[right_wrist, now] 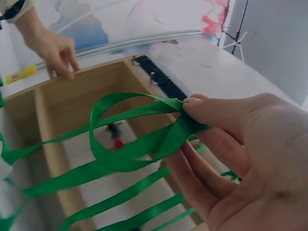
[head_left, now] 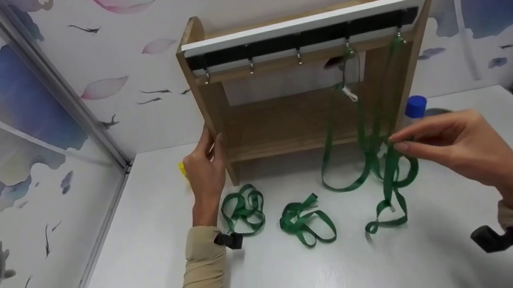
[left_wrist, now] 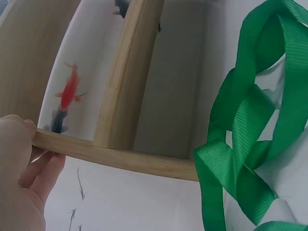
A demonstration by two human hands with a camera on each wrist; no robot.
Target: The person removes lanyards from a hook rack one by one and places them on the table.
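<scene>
Right grip pinching ribbon; left grip clasping rack; blue-capped bottle behind right grip, two green coils between.

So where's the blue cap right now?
In the head view, the blue cap is just right of the shelf, beyond the right hand.

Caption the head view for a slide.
Left hand grips a brown wooden rack; right hand pinches a flat green ribbon; two coiled green ribbons lie on the white table.
</scene>
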